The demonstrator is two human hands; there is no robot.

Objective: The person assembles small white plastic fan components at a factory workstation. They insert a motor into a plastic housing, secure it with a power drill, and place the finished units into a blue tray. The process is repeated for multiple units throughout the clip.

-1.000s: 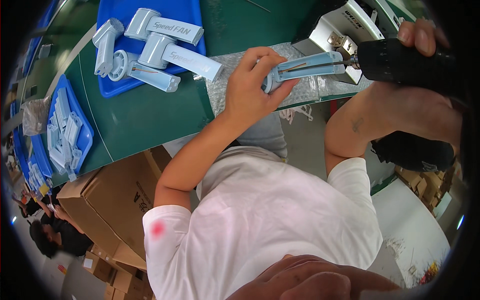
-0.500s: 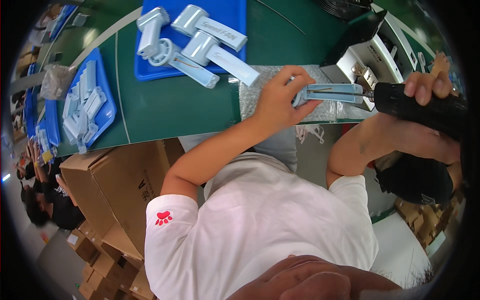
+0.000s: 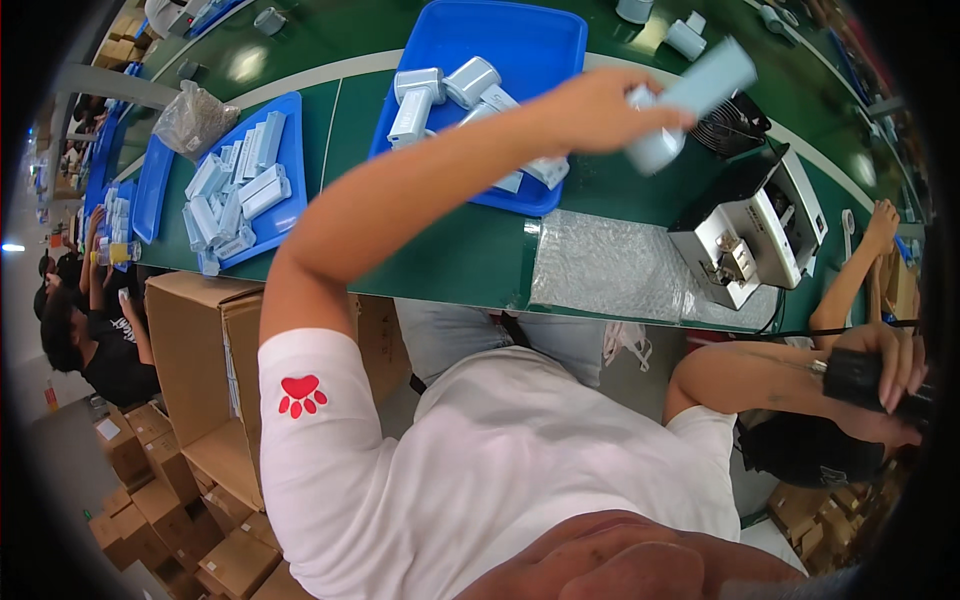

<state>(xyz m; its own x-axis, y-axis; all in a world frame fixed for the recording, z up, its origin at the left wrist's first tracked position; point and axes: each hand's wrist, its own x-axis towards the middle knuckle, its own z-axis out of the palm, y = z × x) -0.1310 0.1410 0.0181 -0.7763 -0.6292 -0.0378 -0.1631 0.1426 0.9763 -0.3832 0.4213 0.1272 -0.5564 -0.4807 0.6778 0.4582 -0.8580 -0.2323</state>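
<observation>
My left hand [image 3: 605, 112] is stretched out over the far part of the bench. Its fingers are closed around a light-blue handheld fan body [image 3: 712, 78], slightly blurred, tilted with its handle pointing up and right. Low at the right edge, my right hand [image 3: 900, 365] grips a black electric screwdriver [image 3: 848, 377], held away from the fan body. Left of the held piece, a blue tray [image 3: 500, 25] contains several similar fan bodies [image 3: 472, 82], partly hidden behind my left forearm.
Bubble wrap [image 3: 600, 265] lies at the bench's front edge. Beside it stands a black-and-white screw feeder [image 3: 735, 250]. Another blue tray [image 3: 290, 190] of light-blue handle parts is at left, near a plastic bag [image 3: 195, 120]. An open carton [image 3: 205, 370] stands below. Other people work at both sides.
My left hand has carried the fan body from above the bubble wrap to the far side of the bench. The screwdriver has come off it and moved down and right in my right hand.
</observation>
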